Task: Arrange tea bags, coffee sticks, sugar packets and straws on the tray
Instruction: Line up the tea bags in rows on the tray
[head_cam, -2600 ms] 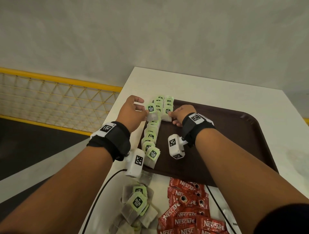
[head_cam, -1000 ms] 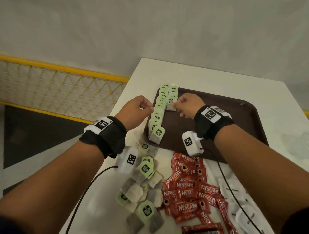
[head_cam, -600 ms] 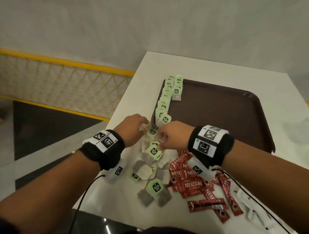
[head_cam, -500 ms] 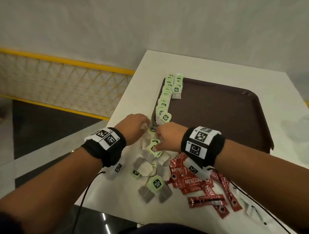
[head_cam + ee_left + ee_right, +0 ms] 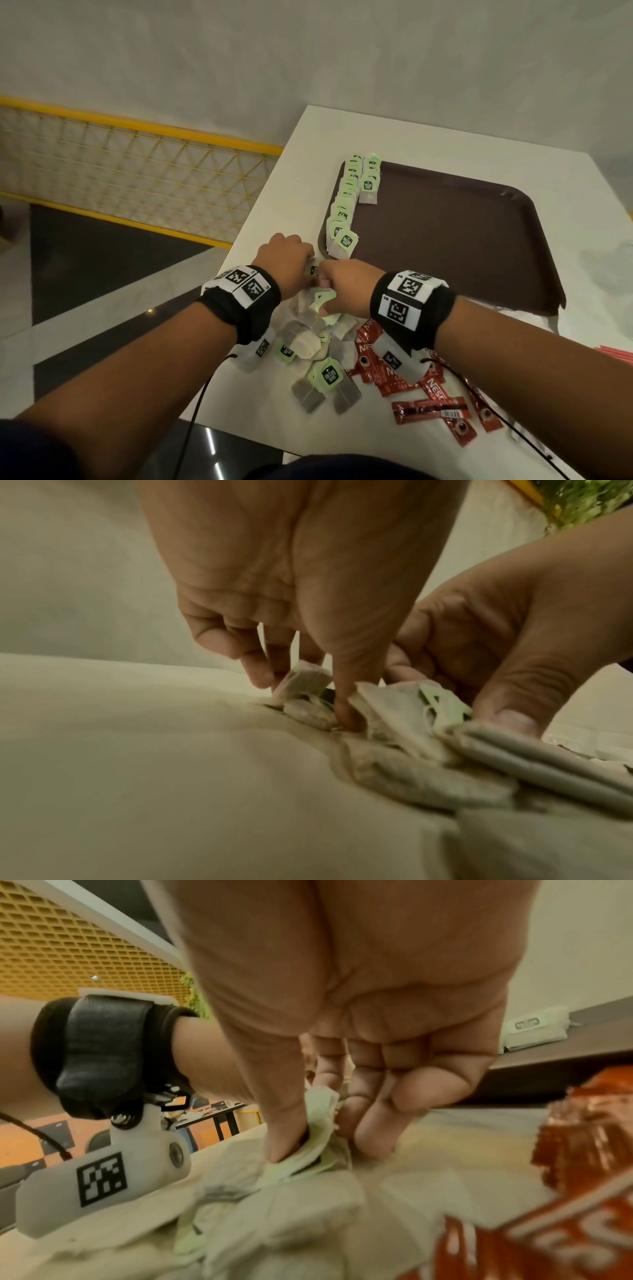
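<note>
— Picking from the loose tea bags (image 5: 317, 337) just off the tray (image 5: 445, 246)'s near-left corner, both hands had left the row (image 5: 346, 205) inside it. Left hand (image 5: 286, 263)?
— Pinching a bag; right hand (image 5: 346, 287) pinching a tag (image 5: 308, 1150). Next — carry them to the row.

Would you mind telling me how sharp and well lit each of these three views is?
Head view: dim, warm light, fairly sharp on the dark brown plastic tray, straight edges bowed by the wide lens. Left wrist view: the left hand is sharp enough, the heap of loose paper tea bags smeared close up. Right wrist view: red foil coffee sticks a blur, the right hand clearer.
</note>
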Motion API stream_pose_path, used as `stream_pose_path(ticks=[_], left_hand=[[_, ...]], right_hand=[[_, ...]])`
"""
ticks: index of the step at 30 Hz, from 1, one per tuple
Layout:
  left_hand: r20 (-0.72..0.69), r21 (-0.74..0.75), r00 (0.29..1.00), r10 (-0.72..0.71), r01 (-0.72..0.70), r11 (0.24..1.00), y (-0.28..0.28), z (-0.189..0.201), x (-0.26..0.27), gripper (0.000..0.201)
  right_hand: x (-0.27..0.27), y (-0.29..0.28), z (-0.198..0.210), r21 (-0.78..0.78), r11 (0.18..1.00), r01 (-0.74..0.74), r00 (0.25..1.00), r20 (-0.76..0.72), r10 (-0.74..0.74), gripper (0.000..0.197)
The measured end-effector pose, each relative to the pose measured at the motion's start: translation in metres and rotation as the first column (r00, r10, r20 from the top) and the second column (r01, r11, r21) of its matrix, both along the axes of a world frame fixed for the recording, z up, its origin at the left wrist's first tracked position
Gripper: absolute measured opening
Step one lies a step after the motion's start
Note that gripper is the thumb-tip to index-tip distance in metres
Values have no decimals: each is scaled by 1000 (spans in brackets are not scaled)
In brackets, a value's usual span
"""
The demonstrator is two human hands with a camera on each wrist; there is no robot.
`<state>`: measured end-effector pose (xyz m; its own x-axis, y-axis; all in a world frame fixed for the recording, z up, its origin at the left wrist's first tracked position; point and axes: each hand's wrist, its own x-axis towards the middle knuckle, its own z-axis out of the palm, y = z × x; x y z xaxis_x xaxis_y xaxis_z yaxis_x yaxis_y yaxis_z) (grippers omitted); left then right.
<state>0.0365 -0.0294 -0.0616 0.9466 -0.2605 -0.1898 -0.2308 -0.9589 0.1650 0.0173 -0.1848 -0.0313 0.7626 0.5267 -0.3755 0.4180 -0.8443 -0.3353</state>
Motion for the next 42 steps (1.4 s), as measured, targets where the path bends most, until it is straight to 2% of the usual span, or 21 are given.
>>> stream_pose_path(ticks=[5, 8, 10, 14, 18, 20, 22, 26, 29, 32, 34, 36, 37, 39, 40, 42], left_hand=[[-64, -220, 998, -4, -10, 975, 7, -3, -3, 41], [-98, -399, 991, 93, -125, 908, 10, -1, -5, 43], [-132, -469, 980, 147, -192, 862, 14, 1, -5, 42], [-142, -566, 975, 169, -220, 795, 24, 10, 2, 26], [-161, -703, 969, 189, -247, 667, 24, 23, 9, 12], [-255, -778, 954, 155, -298, 552, 18, 30, 10, 11], [-382, -828, 922, 63, -372, 419, 9, 36, 9, 12], [-533, -831, 844, -53, -511, 220, -9, 42, 10, 13], [-577, -815, 810, -106, -563, 139, -16, 43, 15, 9], [-518, -851, 851, -85, -503, 150, -22, 40, 20, 32], [-442, -884, 896, -33, -430, 182, -27, 38, 25, 41], [-391, -906, 920, 17, -388, 166, -32, 39, 33, 40], [-371, -916, 928, 43, -373, 150, -35, 41, 37, 40], [-337, -927, 938, 81, -346, 144, -40, 43, 48, 40], [-320, -932, 944, 84, -329, 152, -43, 43, 52, 40], [-289, -938, 954, 78, -298, 176, -48, 41, 59, 40]], right_hand=[[2, -11, -5, 114, 989, 93, 994, -63, -86, 27], [6, -15, 1, 195, 970, 147, 986, -100, -130, 24], [9, -19, 4, 259, 948, 186, 978, -143, -153, 22], [18, -28, 16, 427, 857, 287, 943, -282, -175, 18], [30, -34, 26, 487, 801, 348, 919, -346, -189, 18], [35, -36, 30, 510, 775, 375, 908, -371, -195, 17], [41, -37, 34, 519, 760, 392, 903, -377, -208, 16], [52, -41, 40, 560, 706, 434, 897, -343, -280, 17], [60, -46, 39, 569, 692, 445, 896, -291, -336, 16], [66, -50, 35, 584, 651, 484, 873, -272, -404, 20], [69, -53, 35, 598, 582, 550, 826, -291, -482, 28], [70, -56, 33, 614, 438, 657, 742, -423, -519, 38], [69, -57, 33, 613, 344, 712, 691, -521, -501, 36], [67, -57, 32, 604, 170, 779, 610, -665, -432, 20], [66, -57, 30, 605, 111, 788, 591, -693, -413, 13], [70, -58, 25, 619, 42, 784, 576, -702, -418, 12]])
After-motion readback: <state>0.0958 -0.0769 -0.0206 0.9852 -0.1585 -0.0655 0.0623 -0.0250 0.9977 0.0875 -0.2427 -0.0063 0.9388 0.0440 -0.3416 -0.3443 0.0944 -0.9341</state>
